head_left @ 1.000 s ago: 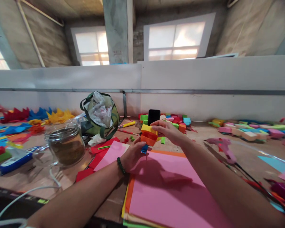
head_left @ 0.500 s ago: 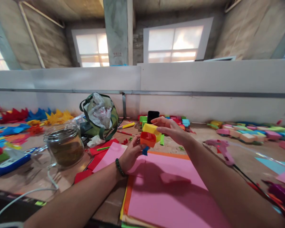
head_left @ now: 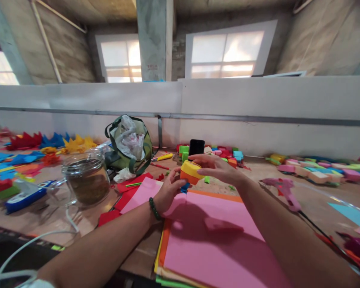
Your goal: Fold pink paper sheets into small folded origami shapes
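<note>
A small yellow and orange paper piece (head_left: pixel 191 172) is held up between my two hands, over the far edge of a stack of pink sheets (head_left: pixel 216 248). My left hand (head_left: pixel 168 193) grips its orange lower part from the left, and a bit of blue paper (head_left: pixel 185 187) hangs just below. With its fingers closed on the yellow upper part, my right hand (head_left: pixel 217 168) reaches in from the right. The fingers partly hide the piece. A bead bracelet is on my left wrist.
Left stand a glass jar (head_left: pixel 88 182), a blue-and-white tool (head_left: pixel 27 197) and a green bag (head_left: pixel 132 144). Behind my hands is a dark phone (head_left: pixel 197 147) among coloured paper blocks. To the right lie a pink glue gun (head_left: pixel 283 190) and more blocks (head_left: pixel 318 174).
The yellow part, earlier above and behind the open orange part, now sits directly on top of it. My right hand has come slightly lower. The view has shifted a little left.
</note>
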Demonstrator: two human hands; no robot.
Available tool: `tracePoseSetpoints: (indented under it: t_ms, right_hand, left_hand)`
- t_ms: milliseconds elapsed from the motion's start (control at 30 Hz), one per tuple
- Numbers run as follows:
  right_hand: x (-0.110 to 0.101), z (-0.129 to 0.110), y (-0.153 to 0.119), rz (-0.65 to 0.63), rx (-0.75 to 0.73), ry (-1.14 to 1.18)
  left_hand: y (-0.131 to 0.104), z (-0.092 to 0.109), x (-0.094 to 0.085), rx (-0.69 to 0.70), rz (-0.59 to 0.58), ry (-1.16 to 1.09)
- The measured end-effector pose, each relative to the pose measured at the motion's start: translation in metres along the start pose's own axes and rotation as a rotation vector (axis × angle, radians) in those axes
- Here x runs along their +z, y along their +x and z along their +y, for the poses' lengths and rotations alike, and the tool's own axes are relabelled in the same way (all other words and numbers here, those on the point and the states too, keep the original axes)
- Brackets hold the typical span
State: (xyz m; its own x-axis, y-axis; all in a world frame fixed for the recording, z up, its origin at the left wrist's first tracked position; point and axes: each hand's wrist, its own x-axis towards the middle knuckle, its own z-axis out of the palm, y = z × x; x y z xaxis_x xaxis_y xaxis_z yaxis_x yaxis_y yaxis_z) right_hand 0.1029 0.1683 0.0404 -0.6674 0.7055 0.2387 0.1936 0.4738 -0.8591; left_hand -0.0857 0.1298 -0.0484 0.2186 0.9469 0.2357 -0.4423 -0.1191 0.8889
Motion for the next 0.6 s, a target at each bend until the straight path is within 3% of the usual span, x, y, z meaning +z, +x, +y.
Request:
tracePoseSetpoints:
  t_ms: [600]
  right_hand:
    - [0.0033,0.0080,0.0029,-0.012,-0.023,-0.209]
  left_hand:
    - [0.0053,-0.0067,-0.0046,-0.044,0.063,0.119]
